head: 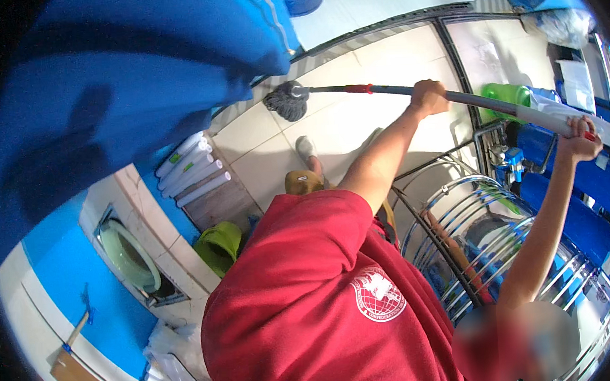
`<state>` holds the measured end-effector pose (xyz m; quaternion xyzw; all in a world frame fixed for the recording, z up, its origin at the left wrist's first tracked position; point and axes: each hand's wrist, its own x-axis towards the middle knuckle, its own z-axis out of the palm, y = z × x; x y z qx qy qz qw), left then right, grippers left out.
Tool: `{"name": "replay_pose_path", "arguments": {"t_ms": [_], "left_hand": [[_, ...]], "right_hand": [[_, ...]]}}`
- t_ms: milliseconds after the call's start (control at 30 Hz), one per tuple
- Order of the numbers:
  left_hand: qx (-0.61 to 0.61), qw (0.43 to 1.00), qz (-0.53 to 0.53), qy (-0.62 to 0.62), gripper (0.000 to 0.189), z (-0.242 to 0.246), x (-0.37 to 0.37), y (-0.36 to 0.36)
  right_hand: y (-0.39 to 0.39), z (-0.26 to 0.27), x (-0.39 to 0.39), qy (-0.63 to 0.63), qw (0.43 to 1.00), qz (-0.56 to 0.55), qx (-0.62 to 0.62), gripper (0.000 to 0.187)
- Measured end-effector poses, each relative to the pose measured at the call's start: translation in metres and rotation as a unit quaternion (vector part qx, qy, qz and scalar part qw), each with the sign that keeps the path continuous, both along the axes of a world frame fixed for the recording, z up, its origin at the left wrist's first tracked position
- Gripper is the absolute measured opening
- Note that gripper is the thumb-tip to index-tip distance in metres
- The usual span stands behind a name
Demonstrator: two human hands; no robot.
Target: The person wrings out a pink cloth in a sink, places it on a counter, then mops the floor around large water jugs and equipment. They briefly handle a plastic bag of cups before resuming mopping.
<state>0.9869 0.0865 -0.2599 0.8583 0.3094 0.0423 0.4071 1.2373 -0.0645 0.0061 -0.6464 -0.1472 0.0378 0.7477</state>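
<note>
My left hand (429,98) is closed around the middle of the grey pole of a mop (393,89). At the pole's upper end, my right hand (580,138) grips it near a red part. The mop's dark grey string head (288,101) rests on the pale tiled floor (260,141), beside the lower edge of a blue curtain or cloth. A red collar sits on the pole between the head and my left hand. My foot in a light shoe (306,146) stands on the tiles below the mop head.
White cylindrical filters (193,168) and a green bucket (219,248) are at the left, near a tiled ledge with a round pale green basin (131,256). A chrome wire rack (474,222) and blue tanks (584,210) stand at the right. Dark metal framing (454,61) crosses the floor area.
</note>
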Motion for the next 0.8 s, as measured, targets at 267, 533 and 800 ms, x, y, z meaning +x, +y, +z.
{"name": "replay_pose_path", "arguments": {"t_ms": [267,533,800], "left_hand": [[0.053,0.989,0.125,0.056,0.029,-0.112,-0.246,0.055],[-0.031,0.981,0.074,0.176,0.018,-0.100,-0.340,0.017],[0.037,0.981,-0.189,-0.038,0.013,0.011,-0.175,-0.052]], "right_hand": [[0.076,-0.139,-0.218,0.123,0.970,0.206,0.047,0.052],[-0.004,-0.157,-0.336,0.186,0.955,0.219,0.073,0.039],[-0.099,0.033,-0.270,0.010,0.984,0.142,0.106,0.049]]}}
